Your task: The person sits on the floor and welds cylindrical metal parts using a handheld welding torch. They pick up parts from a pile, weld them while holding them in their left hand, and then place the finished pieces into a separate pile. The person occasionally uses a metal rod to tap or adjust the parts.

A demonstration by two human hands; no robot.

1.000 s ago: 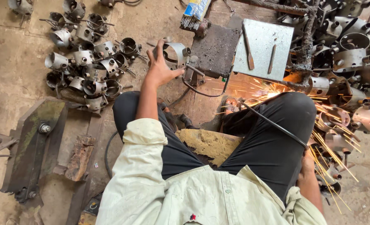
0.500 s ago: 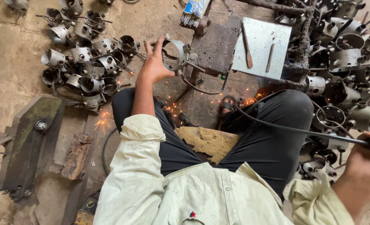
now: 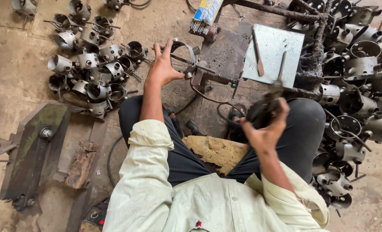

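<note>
Fingers (image 3: 167, 49) of the left hand (image 3: 163, 68) spread around the metal ring (image 3: 183, 53), steadying it on the dark work surface (image 3: 225, 56). The right hand (image 3: 266, 129), earlier low beside the sparks, now lifts the electrode holder (image 3: 270, 101) closed in its fist; welding has paused.

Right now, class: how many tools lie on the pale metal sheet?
2. A flat tool lies along the sheet's left side; a rod-like one lies nearer the middle, its lower end towards the right hand. None seems hidden.
</note>
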